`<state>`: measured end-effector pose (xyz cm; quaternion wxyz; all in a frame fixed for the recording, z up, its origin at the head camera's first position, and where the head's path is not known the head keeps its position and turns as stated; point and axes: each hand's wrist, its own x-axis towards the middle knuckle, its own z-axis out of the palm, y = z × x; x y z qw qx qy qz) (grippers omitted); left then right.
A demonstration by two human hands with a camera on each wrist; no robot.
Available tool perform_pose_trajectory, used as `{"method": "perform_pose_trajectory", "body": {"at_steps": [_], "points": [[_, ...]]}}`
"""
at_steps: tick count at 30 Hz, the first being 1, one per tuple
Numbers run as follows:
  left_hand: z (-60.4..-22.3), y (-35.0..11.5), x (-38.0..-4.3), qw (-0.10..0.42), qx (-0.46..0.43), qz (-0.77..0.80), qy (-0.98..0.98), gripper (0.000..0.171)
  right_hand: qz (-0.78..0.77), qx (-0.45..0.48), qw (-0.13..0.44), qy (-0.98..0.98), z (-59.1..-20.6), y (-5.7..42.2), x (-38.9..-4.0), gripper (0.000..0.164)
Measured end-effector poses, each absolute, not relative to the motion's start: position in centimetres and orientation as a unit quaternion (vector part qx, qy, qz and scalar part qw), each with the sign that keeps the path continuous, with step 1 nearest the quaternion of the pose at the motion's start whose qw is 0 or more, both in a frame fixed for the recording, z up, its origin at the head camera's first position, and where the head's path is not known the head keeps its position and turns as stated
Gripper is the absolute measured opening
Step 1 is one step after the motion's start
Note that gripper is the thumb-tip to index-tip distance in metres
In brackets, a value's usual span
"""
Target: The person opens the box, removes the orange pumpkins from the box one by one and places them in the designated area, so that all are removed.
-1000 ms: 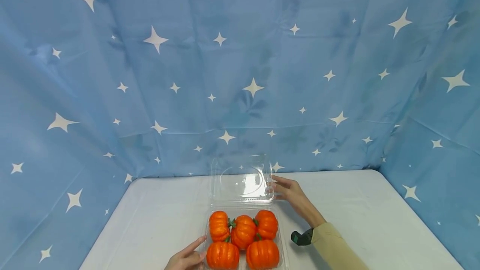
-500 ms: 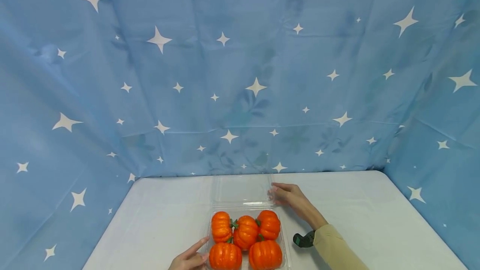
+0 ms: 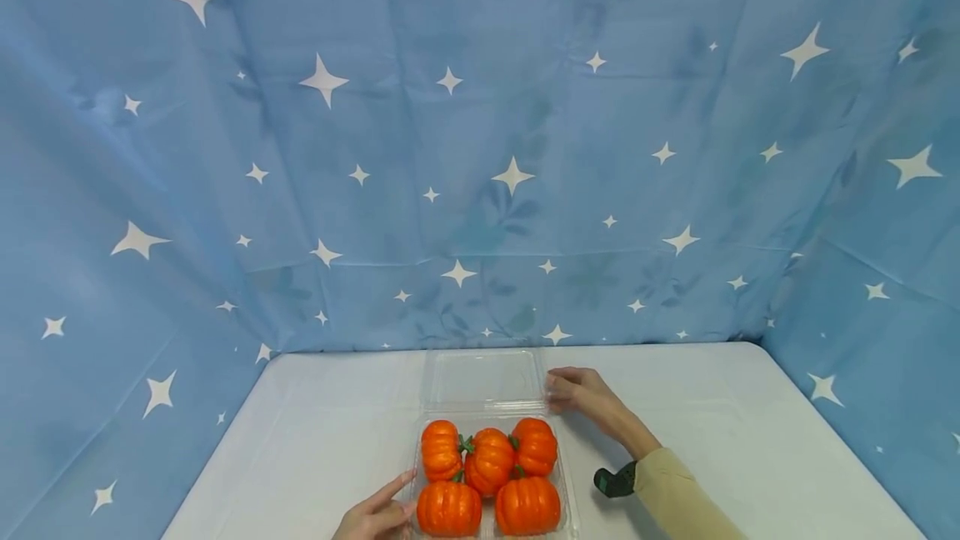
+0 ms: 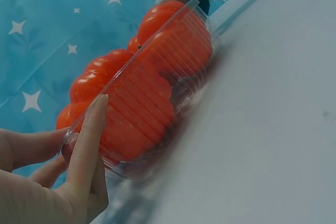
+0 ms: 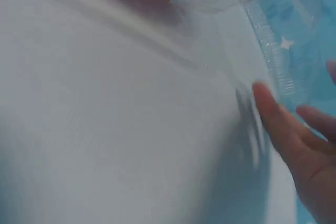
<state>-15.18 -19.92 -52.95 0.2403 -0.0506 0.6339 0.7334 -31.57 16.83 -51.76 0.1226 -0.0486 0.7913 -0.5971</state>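
Observation:
Several small orange pumpkins (image 3: 490, 462) with green stems sit in a clear plastic clamshell box (image 3: 567, 486). Its hinged lid (image 3: 483, 377) lies folded back toward the curtain. At the near left corner my left hand (image 3: 372, 517) pinches the box rim; in the left wrist view the left hand's index finger (image 4: 86, 145) lies along the outer wall. Beside the lid's right edge is my right hand (image 3: 585, 397), holding nothing. The right wrist view shows the right hand's fingers (image 5: 275, 121) extended and spread close to the lid (image 5: 273, 51).
The box stands on a white-covered table (image 3: 322, 432). A blue curtain (image 3: 480, 148) with white stars rises behind the table and along both sides. A dark wrist device (image 3: 615, 482) hangs at the right sleeve (image 3: 678, 498).
The lid has swung back from a raised tilt to lying nearly flat. My right hand has lowered with it and drawn slightly right, off its edge. The left hand keeps its place on the box.

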Motion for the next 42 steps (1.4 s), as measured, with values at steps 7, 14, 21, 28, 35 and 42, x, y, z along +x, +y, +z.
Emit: {"method": "perform_pose_trajectory", "body": {"at_steps": [7,14,21,28,35,42], "points": [[-52.5,-20.5,-15.5,0.244,-0.052,0.747,0.617,0.076,-0.432,-0.105,0.029,0.895,-49.4,16.8,-30.6,0.043],[-52.4,-20.8,-15.6,0.251,-0.041,0.779,0.573,0.079,-0.394,-0.200,0.038,0.896,-47.1,16.5,-28.9,0.042],[-52.6,-20.7,-15.3,0.249,-0.052,0.778,0.575,0.076,-0.392,-0.255,0.076,0.881,-45.9,16.2,-27.1,0.044],[-52.7,-20.5,-15.0,0.250,-0.054,0.778,0.573,0.076,-0.366,-0.280,0.117,0.879,-45.0,15.8,-25.8,0.051],[-52.7,-20.2,-14.7,0.251,-0.050,0.767,0.588,0.076,-0.329,-0.299,0.128,0.887,-44.7,15.3,-24.9,0.055],[-52.6,-20.2,-14.6,0.246,-0.057,0.755,0.605,0.071,-0.255,-0.301,0.111,0.912,-44.5,14.2,-24.3,0.060]]}}
